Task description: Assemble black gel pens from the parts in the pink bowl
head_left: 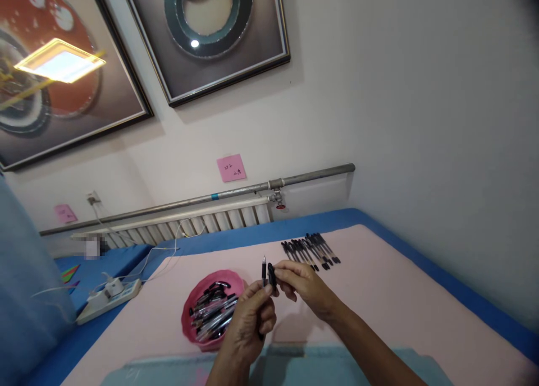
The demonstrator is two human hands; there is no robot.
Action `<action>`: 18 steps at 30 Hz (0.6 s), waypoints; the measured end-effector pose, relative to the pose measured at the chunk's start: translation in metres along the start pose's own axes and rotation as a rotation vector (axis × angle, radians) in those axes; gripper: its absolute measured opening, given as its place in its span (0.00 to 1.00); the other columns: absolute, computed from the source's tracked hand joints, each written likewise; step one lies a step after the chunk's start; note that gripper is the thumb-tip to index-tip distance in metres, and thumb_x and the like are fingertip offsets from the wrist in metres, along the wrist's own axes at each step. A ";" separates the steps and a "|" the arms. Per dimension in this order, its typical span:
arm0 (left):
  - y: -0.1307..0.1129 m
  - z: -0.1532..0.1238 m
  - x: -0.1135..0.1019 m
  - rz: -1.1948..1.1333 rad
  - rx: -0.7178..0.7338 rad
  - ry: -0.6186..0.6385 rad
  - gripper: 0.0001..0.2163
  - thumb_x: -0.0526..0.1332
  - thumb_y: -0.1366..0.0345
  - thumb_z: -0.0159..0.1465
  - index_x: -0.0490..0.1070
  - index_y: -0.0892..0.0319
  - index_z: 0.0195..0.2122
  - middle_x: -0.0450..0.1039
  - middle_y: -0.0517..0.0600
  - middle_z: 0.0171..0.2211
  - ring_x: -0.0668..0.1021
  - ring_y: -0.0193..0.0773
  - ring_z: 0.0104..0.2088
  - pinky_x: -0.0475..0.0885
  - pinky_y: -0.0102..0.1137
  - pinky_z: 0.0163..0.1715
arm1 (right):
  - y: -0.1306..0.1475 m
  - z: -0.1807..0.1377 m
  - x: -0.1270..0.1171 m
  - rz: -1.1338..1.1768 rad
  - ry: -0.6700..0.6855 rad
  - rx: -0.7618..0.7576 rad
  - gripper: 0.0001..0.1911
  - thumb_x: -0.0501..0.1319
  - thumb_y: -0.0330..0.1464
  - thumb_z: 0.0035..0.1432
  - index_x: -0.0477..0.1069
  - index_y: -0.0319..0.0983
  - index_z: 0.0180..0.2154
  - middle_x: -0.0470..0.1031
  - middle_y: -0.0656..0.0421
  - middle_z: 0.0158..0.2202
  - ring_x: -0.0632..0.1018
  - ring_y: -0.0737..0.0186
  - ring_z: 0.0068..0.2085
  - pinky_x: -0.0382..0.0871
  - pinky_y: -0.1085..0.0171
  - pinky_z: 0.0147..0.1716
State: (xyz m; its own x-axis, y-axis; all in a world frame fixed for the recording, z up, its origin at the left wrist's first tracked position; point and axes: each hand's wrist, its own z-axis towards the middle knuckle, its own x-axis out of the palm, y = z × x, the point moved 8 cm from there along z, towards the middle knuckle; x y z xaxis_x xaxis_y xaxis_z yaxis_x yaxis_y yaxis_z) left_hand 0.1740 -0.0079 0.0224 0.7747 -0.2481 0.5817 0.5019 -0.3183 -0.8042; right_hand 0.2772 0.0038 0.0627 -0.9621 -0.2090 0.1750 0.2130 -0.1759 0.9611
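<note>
Over the pink table [400, 302] near the white wall [421, 94], left hand [252, 324] clamps a pen [264, 269], right hand [303, 285] pinches its cap [272, 276].

Right of your right hand [301, 285], the pink mat [400, 318] lies bare. The pink bowl [187, 324] of pens sits just left of your left hand [250, 324]. Bare mat separates your hands from the row of pens [310, 250] beyond them. The power strip [108, 299] and its cables lie far left.

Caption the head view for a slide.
Left hand holds a slim black pen upright, right hand a short black piece, beside a round pink bowl.
</note>
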 end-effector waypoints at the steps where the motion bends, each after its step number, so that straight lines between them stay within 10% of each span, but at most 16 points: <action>1: 0.000 -0.001 0.001 -0.009 -0.012 0.010 0.15 0.72 0.65 0.46 0.65 0.62 0.27 0.63 0.41 0.21 0.53 0.19 0.14 0.42 0.19 0.11 | -0.002 0.001 -0.001 0.020 -0.002 0.010 0.10 0.59 0.38 0.51 0.72 0.37 0.29 0.67 0.65 0.17 0.64 0.71 0.18 0.53 0.70 0.17; 9: 0.012 -0.016 0.021 -0.049 -0.245 0.197 0.12 0.70 0.68 0.49 0.68 0.65 0.29 0.66 0.45 0.23 0.56 0.17 0.14 0.43 0.17 0.11 | -0.018 -0.004 0.013 0.206 0.122 0.149 0.12 0.66 0.37 0.45 0.72 0.34 0.27 0.70 0.61 0.18 0.69 0.69 0.17 0.59 0.69 0.18; 18: 0.022 -0.032 -0.024 0.140 -0.178 0.124 0.10 0.66 0.68 0.51 0.67 0.61 0.32 0.74 0.51 0.28 0.72 0.30 0.18 0.58 0.23 0.14 | -0.007 0.002 -0.038 0.400 -0.213 0.028 0.12 0.65 0.38 0.47 0.65 0.39 0.29 0.74 0.61 0.26 0.68 0.70 0.22 0.54 0.71 0.17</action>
State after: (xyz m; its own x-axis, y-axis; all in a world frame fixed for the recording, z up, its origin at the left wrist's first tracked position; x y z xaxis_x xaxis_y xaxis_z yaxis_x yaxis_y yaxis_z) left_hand 0.1540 -0.0385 -0.0054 0.7733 -0.4078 0.4855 0.3090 -0.4262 -0.8502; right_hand 0.3114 0.0152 0.0497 -0.8193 -0.0523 0.5710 0.5733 -0.0948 0.8138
